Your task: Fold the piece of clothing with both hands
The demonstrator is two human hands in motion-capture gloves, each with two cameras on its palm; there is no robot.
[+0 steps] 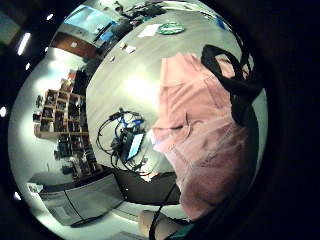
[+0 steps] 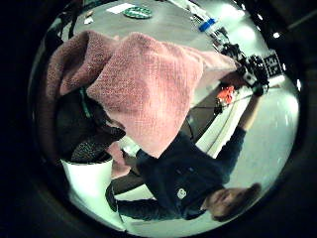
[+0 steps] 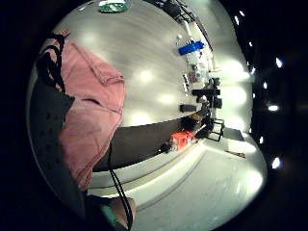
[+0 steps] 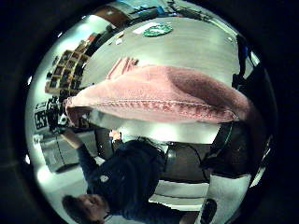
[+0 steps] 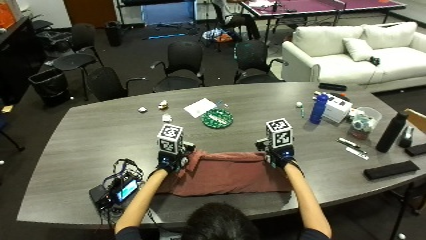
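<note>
Pink knitted garment (image 5: 226, 172) lies on grey wooden table (image 5: 86, 135), near front edge. Left hand (image 5: 170, 161) and right hand (image 5: 279, 156) each grasp one far corner, lifting edge. Fabric soft, limp, light, likely to drape and sag between hands; best held at corners.

office lounge | conference table (image 5: 80, 150) | swivel chairs (image 5: 183, 62) | sofa (image 5: 346, 55)

The dusty-pink knitted piece of clothing (image 5: 226, 174) lies folded into a wide band on the grey worktop (image 5: 100, 130), well short of the round green disc (image 5: 217, 119), its far corners lifted.
</note>
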